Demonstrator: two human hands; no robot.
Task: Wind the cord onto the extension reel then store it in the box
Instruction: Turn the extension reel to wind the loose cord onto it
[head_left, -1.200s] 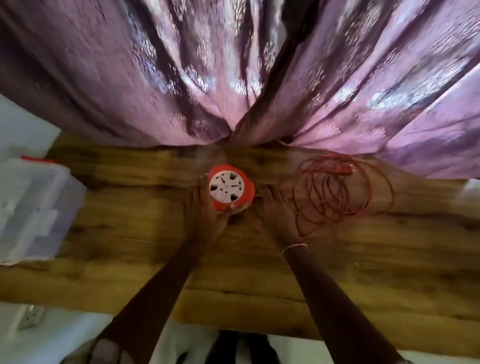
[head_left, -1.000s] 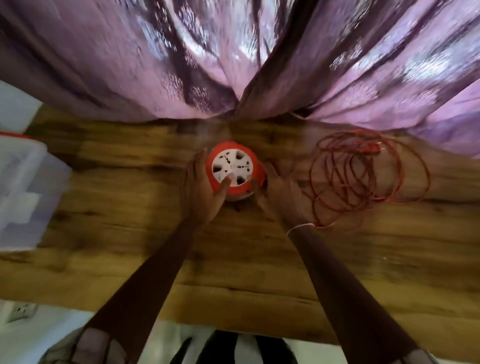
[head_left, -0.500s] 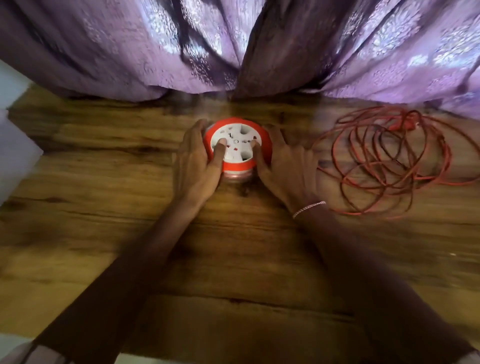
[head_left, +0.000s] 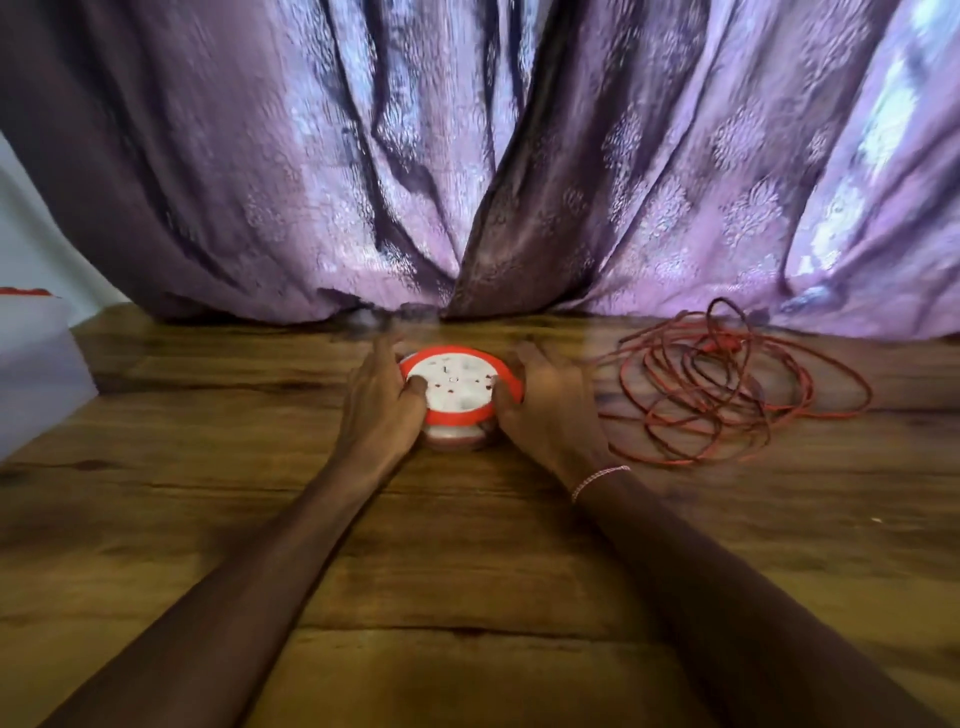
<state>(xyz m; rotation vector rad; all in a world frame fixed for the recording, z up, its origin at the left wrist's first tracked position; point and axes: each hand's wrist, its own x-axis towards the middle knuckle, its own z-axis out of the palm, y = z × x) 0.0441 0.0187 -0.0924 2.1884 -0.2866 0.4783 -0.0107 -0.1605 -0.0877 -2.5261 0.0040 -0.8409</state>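
A round extension reel (head_left: 457, 392), red-rimmed with a white socket face, lies flat on the wooden table (head_left: 467, 545) near the curtain. My left hand (head_left: 379, 410) grips its left side, thumb on the white face. My right hand (head_left: 550, 410) grips its right side, thumb on the rim. A loose pile of thin red cord (head_left: 727, 384) lies on the table to the right of my right hand, with the red plug (head_left: 724, 343) in the far part of the pile. The clear plastic box (head_left: 36, 364) stands at the left edge, only partly in view.
A purple patterned curtain (head_left: 493, 156) hangs right behind the table and touches its far edge. The box at the left has a red part at its top. Bare wood lies between me and the reel.
The view has tilted up and closer, so the box slid almost out at the left. My right hand moved from beside the reel onto its right side; both hands now clasp it.
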